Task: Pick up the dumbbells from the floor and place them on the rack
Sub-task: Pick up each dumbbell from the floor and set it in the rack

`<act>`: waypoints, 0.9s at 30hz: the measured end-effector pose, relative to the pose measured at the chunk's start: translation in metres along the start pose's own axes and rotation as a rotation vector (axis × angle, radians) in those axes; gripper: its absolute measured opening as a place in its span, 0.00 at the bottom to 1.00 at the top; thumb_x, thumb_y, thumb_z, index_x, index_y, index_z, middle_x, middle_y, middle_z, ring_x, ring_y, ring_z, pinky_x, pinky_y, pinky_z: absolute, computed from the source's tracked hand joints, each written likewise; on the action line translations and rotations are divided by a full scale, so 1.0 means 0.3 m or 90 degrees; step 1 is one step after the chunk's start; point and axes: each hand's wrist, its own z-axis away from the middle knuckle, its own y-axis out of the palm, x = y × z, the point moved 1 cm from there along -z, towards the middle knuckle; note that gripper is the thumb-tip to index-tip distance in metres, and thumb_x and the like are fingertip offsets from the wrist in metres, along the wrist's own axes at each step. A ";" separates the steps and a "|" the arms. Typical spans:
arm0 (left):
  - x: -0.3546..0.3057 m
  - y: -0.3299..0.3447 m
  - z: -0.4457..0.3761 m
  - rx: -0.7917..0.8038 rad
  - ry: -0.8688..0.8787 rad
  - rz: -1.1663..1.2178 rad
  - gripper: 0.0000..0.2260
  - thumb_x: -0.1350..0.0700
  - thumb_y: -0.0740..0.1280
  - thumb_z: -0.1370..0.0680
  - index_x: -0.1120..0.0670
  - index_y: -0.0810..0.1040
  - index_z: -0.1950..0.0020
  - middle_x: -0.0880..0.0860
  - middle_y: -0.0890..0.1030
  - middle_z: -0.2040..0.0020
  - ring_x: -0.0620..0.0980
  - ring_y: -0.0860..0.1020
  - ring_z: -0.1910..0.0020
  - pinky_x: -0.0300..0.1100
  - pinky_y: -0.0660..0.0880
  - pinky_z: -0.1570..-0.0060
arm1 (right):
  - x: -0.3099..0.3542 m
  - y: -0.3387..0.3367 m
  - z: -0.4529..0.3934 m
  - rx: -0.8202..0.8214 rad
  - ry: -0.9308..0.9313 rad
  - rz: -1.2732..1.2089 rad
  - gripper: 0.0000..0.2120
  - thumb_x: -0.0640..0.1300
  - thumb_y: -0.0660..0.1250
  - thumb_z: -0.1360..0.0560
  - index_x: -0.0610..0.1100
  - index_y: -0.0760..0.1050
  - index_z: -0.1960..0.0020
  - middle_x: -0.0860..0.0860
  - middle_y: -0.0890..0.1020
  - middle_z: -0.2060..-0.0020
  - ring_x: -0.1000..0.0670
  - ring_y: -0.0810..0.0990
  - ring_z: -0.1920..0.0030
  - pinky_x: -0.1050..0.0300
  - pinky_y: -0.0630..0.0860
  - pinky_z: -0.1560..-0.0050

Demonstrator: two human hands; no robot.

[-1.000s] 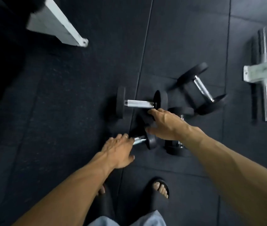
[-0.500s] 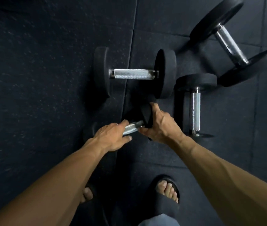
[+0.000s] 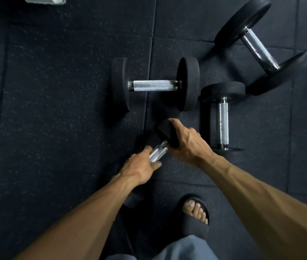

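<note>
A small black dumbbell (image 3: 164, 136) with a knurled steel handle lies tilted just in front of me on the dark rubber floor. My left hand (image 3: 141, 167) grips its handle from the near end. My right hand (image 3: 188, 143) grips its far black head, fingers wrapped over the top. Its near head is hidden under my left hand. Beyond it lies a larger dumbbell (image 3: 154, 85) crosswise. To the right a short dumbbell (image 3: 222, 121) points away from me. A big dumbbell (image 3: 259, 47) rests diagonally at the upper right.
A white frame end (image 3: 44, 0) shows at the top left edge. My right foot in a dark sandal (image 3: 195, 212) stands just behind the hands, the left foot mostly hidden under my forearm. Seams run through the floor mats.
My view has dropped closer to the floor over the last second. Both hands went from reaching to gripping the small dumbbell, and its far head now sits tilted up in my right hand.
</note>
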 end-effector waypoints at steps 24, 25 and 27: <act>-0.459 -0.752 1.118 -0.198 0.085 0.240 0.18 0.44 0.66 0.24 0.45 0.67 0.37 0.51 0.79 0.49 0.56 0.81 0.53 0.53 0.79 0.50 | 0.982 -1.087 0.477 -0.055 -0.286 0.185 0.29 0.43 0.67 0.27 0.52 0.62 0.29 0.46 0.82 0.51 0.41 0.80 0.51 0.49 0.76 0.49; -0.474 -0.784 1.172 -0.216 0.093 0.251 0.17 0.44 0.66 0.24 0.45 0.68 0.39 0.51 0.79 0.49 0.56 0.81 0.53 0.54 0.79 0.50 | 1.032 -1.130 0.500 -0.052 -0.297 0.185 0.28 0.43 0.66 0.28 0.53 0.62 0.30 0.46 0.82 0.52 0.41 0.81 0.52 0.48 0.77 0.50; -0.493 -0.846 1.275 -0.249 0.106 0.279 0.15 0.43 0.67 0.25 0.46 0.68 0.41 0.49 0.80 0.49 0.54 0.81 0.54 0.53 0.79 0.50 | 1.133 -1.209 0.543 -0.045 -0.328 0.193 0.27 0.43 0.66 0.28 0.55 0.62 0.32 0.46 0.82 0.54 0.41 0.81 0.54 0.47 0.78 0.52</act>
